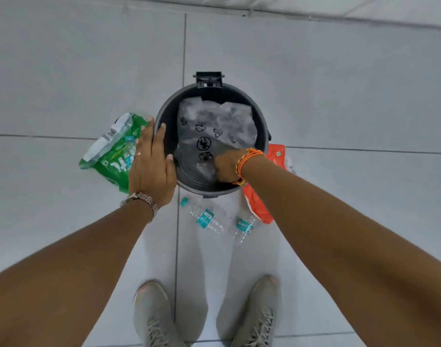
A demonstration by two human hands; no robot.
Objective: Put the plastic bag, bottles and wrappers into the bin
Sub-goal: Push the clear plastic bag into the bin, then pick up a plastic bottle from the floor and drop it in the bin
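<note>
A round dark grey bin point(262, 121) stands on the tiled floor. A clear plastic bag point(214, 121) with printed symbols lies inside it. My right hand point(227, 167) reaches down into the bin at its near side, fingers curled into the bag and partly hidden. My left hand point(152, 169) lies flat on the bin's left rim with fingers apart, holding nothing. Left of the bin, a green wrapper point(109, 159) lies partly under that hand. An orange wrapper point(258, 209) lies at the bin's right. Two clear bottles point(204, 217) point(243, 227) lie just in front of the bin.
The bin's lid hinge point(209, 80) sticks out at its far side. My two grey shoes point(152, 314) point(259, 311) stand on the pale floor tiles point(64, 71) close behind the bottles. A wall base runs along the top.
</note>
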